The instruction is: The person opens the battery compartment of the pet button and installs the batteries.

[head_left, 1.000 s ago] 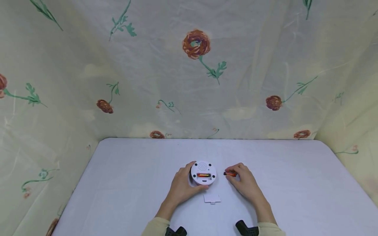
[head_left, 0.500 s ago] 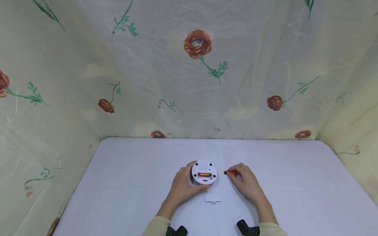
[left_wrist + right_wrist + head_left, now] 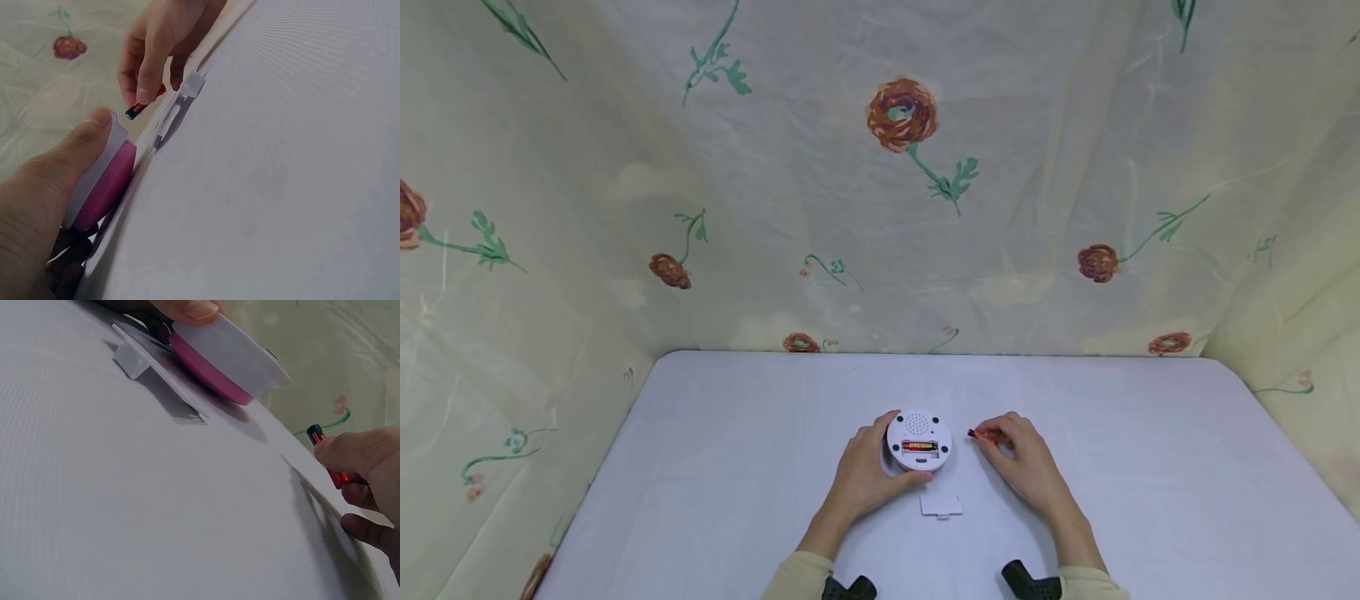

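Observation:
My left hand (image 3: 868, 467) grips a round white device (image 3: 917, 423) by its edge, thumb at the near side and fingers at the far left. Its underside faces up, with small holes, dark feet and an uncovered compartment where one battery (image 3: 920, 446) lies beside a free slot. A pink band (image 3: 109, 187) runs around the device in the left wrist view. To the right, my right hand (image 3: 1024, 457) pinches a second battery (image 3: 337, 478), red with a dark end, between thumb and fingers. That battery is above the table, apart from the device.
A white battery cover (image 3: 941, 505) with a small tab lies on the white table (image 3: 760, 467), just in front of the device. Floral cloth (image 3: 1000, 317) hangs behind the table and along both sides.
The battery in my right hand has turned slightly, its dark end shifting a little away from me. My left hand and the device hold nearly still.

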A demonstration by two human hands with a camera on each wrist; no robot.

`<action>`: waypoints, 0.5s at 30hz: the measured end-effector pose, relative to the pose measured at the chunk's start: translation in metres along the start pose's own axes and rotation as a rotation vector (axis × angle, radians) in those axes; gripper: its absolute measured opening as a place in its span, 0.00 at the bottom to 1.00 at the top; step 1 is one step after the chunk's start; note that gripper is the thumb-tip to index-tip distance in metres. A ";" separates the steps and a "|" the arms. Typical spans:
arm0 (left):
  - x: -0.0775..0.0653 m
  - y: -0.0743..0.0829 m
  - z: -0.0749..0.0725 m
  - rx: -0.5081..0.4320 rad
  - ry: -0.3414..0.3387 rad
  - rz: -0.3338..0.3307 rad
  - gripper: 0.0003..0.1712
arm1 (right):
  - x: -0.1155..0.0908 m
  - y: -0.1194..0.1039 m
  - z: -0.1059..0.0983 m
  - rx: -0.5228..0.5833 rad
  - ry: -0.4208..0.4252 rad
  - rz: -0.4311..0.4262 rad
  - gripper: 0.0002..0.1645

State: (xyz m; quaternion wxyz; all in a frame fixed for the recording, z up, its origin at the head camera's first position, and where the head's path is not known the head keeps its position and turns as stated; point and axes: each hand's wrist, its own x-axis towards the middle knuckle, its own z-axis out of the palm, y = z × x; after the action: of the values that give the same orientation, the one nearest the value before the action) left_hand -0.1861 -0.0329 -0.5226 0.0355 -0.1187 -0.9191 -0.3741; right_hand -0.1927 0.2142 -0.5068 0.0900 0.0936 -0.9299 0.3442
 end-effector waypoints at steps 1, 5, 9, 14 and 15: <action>0.000 0.000 0.000 0.000 0.000 0.000 0.58 | 0.000 -0.001 0.000 0.006 0.000 -0.002 0.07; 0.000 0.001 -0.001 0.002 -0.004 -0.006 0.58 | 0.001 -0.003 0.000 0.019 0.004 -0.016 0.07; 0.000 0.002 -0.002 -0.005 -0.008 -0.011 0.58 | 0.002 -0.008 -0.002 0.012 0.009 -0.032 0.07; -0.001 0.004 -0.004 -0.016 -0.013 -0.015 0.58 | 0.003 -0.015 -0.005 0.018 0.022 -0.064 0.07; -0.001 0.004 -0.004 -0.017 -0.014 -0.015 0.58 | 0.004 -0.016 -0.006 0.021 0.021 -0.069 0.07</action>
State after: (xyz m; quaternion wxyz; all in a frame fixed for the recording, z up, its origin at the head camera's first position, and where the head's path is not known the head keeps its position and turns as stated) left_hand -0.1846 -0.0331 -0.5175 0.0254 -0.1145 -0.9170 -0.3812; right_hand -0.1917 0.2056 -0.4916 0.1104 0.1229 -0.9214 0.3517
